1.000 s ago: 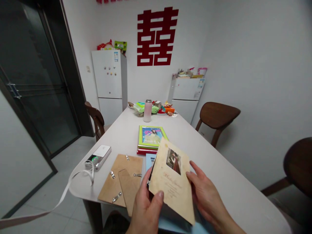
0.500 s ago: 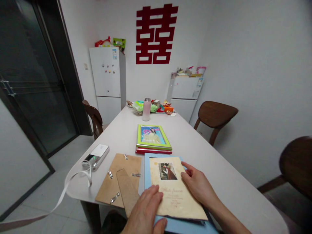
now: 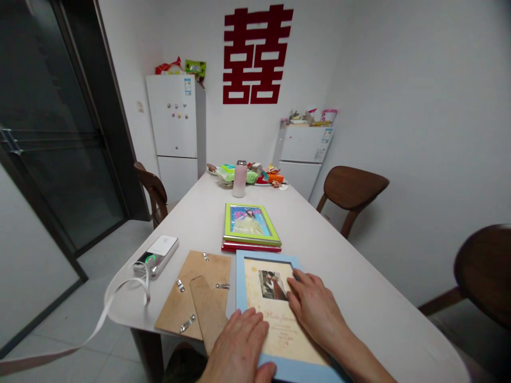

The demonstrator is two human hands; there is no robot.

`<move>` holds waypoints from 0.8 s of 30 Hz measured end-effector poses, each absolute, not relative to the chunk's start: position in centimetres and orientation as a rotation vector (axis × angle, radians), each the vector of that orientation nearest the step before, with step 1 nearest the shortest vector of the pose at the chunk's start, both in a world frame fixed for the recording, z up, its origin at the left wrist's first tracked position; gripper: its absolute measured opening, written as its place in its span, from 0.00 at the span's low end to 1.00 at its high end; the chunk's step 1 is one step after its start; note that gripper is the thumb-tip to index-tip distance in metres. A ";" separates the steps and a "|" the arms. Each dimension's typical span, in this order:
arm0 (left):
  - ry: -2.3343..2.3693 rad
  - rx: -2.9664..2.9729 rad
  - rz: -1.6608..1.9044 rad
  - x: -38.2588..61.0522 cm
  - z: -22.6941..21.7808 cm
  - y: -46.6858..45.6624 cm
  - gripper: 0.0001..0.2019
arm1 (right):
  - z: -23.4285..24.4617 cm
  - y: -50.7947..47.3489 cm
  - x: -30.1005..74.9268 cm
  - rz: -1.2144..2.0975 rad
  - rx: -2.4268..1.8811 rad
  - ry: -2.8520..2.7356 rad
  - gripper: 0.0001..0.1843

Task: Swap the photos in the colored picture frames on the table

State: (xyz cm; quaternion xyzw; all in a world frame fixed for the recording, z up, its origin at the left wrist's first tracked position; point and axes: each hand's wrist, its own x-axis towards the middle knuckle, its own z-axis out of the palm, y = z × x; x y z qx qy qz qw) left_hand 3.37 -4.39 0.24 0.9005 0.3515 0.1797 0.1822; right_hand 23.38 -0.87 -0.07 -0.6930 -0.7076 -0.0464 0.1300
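The left hand (image 3: 241, 346) lies palm down and spread, gripping nothing that shows, its fingertips over the lower left of the cream printed sheet (image 3: 279, 346). The right hand (image 3: 317, 311) reaches across the sheet's right edge with its fingers bent; whether it pinches that edge or only presses there, I cannot tell.

The sheet lies within the border of the light blue frame (image 3: 240, 282), at the near end of the desk (image 3: 359, 303). A dark strip shows along the far edge, and the right edge is partly covered by the hand.

The step looks like seating the sheet squarely. To do it well, I would steady the left side lightly, ease the right edge inward with the fingertips, and check that the gap runs even along each side. Light pressure should do, since paper can crease or curl at a corner.

Both forearms come in from the near side, the right one slanting in from the lower right. The left hand sits lower and nearer; the right is farther forward, close to the small printed picture (image 3: 272, 285).
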 end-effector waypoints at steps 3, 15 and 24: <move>1.036 2.512 0.554 0.6 1.3 -4.3 0.28 | 1.0 -1.3 22.7 -0.032 -1.910 -2.051 0.17; 1.705 2.437 0.476 -7.7 -1.0 -2.2 0.30 | 1.7 -3.9 9.6 0.308 -1.498 -2.305 0.28; 1.424 2.568 0.929 -7.0 1.2 -2.8 0.29 | 3.4 -4.7 12.8 0.492 -1.312 -2.127 0.26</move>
